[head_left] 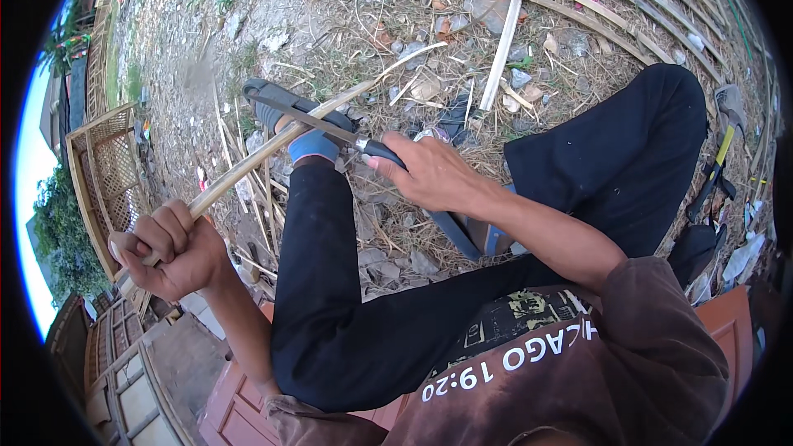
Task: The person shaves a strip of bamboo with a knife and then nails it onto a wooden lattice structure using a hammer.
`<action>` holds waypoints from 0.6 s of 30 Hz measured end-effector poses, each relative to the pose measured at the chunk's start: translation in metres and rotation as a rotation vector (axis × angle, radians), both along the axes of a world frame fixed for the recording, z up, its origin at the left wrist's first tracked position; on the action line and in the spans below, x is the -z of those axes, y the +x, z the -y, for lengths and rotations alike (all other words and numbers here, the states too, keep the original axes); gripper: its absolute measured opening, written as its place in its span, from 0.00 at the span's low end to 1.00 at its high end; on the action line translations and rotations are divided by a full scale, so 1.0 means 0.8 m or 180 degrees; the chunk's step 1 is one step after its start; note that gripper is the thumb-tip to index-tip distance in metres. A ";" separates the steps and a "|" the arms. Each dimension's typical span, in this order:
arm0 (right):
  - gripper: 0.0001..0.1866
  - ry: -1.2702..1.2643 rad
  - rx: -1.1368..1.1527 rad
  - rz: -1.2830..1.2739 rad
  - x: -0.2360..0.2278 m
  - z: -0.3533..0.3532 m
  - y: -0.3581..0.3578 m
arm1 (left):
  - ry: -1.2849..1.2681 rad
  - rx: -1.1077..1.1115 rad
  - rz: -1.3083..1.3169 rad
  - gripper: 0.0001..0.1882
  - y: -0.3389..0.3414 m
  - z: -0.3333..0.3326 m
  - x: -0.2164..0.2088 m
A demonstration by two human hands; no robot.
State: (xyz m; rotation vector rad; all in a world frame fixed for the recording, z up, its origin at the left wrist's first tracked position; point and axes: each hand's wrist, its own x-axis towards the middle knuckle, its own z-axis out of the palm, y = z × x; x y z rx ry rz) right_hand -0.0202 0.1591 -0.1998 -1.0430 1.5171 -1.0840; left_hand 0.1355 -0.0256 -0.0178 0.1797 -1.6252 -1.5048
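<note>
Rough ground [190, 74], strewn with dry straw, stones and wood scraps, spreads out before you, with trees [62, 235] and bright sky at the far left. Just inward from them leans a lattice panel [106, 169] in a pale wooden frame. Your left hand [178, 252] comes next, its fingers curled tight around the near end of a wood strip [239, 167]. Below that hand, a red-brown panel [239, 400] shows beneath you. From your left fist the strip slants up and to the right, passing above your left shoe [277, 103] and blue sock [314, 149], and narrows to a thin, ragged sliver at its far end. Over that foot, the blade of your knife [347, 137] crosses the strip, its tip pointing up and to the left. Your right hand [434, 173] is closed around the knife's dark handle, the thumb along its near side. Beyond it, a pale slat [502, 54] lies on the ground, and long strips [615, 16] fan out across the upper right. Your right knee [669, 107], in dark trousers, is bent outward. Past it, near the right rim, lies a tool [724, 144] with a yellow-and-black handle.
</note>
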 end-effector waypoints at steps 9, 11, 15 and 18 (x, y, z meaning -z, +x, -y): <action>0.21 0.0444 0.0166 -0.0259 0.043 0.009 0.004 | 0.0016 0.0042 0.0055 0.15 -0.005 -0.010 0.006; 0.23 -0.0203 -0.0024 0.0020 -0.002 0.014 0.006 | -0.0067 -0.0078 0.0086 0.15 0.009 -0.012 -0.017; 0.23 -0.0742 0.0250 -0.0071 0.031 0.000 -0.012 | 0.0028 0.0176 0.0029 0.15 -0.022 -0.004 0.018; 0.22 -0.0019 0.0324 -0.0498 0.060 0.026 -0.008 | -0.0125 -0.0010 0.0134 0.16 -0.006 -0.014 -0.013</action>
